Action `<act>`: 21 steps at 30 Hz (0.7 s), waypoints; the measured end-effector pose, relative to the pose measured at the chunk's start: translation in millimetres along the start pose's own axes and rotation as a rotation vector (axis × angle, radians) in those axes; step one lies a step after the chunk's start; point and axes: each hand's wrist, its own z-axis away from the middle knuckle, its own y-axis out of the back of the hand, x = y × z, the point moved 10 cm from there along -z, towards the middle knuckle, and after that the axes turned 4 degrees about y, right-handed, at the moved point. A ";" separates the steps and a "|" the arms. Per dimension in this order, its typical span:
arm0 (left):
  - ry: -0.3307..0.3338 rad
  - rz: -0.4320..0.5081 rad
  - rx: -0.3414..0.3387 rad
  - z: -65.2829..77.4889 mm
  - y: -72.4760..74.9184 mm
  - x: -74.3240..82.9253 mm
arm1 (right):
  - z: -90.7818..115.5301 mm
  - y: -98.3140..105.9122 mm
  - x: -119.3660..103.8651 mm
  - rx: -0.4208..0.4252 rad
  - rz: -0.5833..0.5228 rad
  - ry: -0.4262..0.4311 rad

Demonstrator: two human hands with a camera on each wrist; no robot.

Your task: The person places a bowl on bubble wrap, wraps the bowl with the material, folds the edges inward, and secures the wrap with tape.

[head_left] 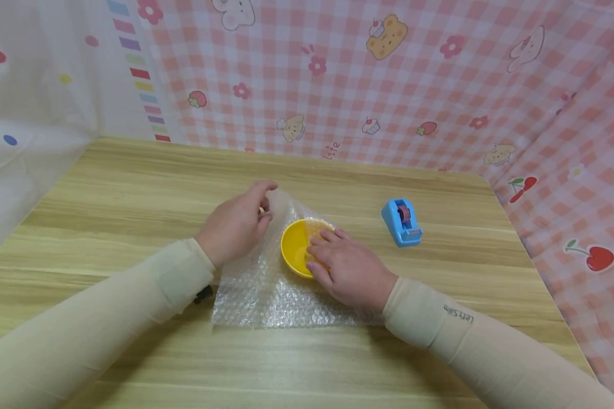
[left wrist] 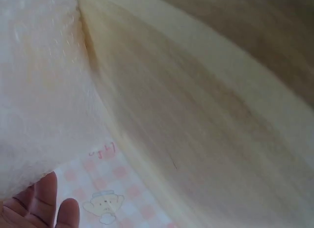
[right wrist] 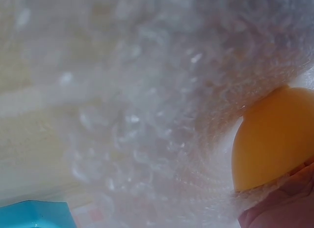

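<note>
A yellow bowl (head_left: 294, 245) sits on bubble wrap (head_left: 268, 301) on the counter (head_left: 133, 199). At its four o'clock, the right hand (head_left: 352, 270) presses wrap over it, fingers extended; at ten, the left hand (head_left: 237, 224), fingers loosely bent, touches the wrap.

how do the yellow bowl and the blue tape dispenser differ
The bowl is yellow, round and hollow; the tape dispenser is blue and wedge-shaped, with a reddish roll of tape. The bowl sits on bubble wrap, with the right hand over it; the tape dispenser stands on the bare table, with no hand touching it. Both are brightly coloured.
</note>
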 end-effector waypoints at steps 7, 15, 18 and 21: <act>-0.088 0.024 0.029 4.0 -0.5 10.6 | -0.4 -0.2 0.0 -0.004 0.005 -0.003; -0.080 0.076 -0.017 8.0 -7.3 15.7 | 0.1 0.1 -0.6 -0.011 0.005 -0.008; -0.101 0.082 -0.039 10.1 -11.5 20.6 | -0.2 0.1 -0.4 -0.015 0.003 -0.013; -0.158 0.073 -0.040 12.5 -13.6 28.9 | -0.5 0.5 -0.6 -0.014 0.004 -0.013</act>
